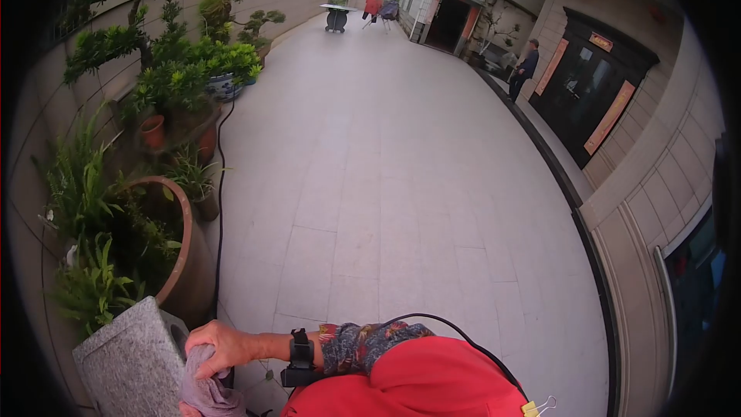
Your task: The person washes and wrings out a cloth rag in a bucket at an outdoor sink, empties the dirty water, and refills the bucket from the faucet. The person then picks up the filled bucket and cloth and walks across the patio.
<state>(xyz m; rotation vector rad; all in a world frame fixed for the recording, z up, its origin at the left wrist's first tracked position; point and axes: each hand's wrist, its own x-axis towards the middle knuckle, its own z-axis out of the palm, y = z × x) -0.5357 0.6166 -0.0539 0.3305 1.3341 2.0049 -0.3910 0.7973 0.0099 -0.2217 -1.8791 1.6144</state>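
Head: cloth (207, 390) beside stone block (127, 359)

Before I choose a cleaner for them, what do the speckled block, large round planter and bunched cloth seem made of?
Speckled block: probably stone, perhaps granite, fairly smooth; grey mottling suggests it. Large round planter: likely fired clay, matt, from its earthy brown rim. Bunched cloth: soft fabric, dull finish, judging by its folds; fibre unclear.

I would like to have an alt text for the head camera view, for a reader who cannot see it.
The wearer's right hand, a black device strapped at the wrist, grips a purplish cloth beside a speckled stone block. Beyond stretches a pale paved courtyard, with potted plants on the left and a person standing near dark doors on the right.
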